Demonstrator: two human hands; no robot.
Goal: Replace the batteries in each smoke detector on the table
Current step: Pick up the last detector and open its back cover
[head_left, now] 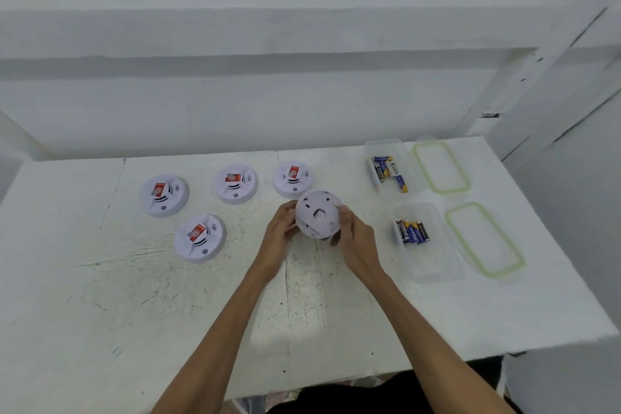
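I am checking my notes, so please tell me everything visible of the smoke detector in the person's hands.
The smoke detector is a round white disc, plastic by its look. It is held over the table, tilted, its back side toward the camera, with small dark slots and a curved dark opening near the middle. The left hand grips its left edge, the right hand its right edge. No red label shows.

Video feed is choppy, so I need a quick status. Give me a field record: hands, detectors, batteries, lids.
held detector: underside toward camera, gripped by left hand and right hand
table detectors: four, face up, red stickers
far container: open, holds loose batteries
near container: open, holds lined-up batteries
lids: far lid and near lid, each lying right of its container
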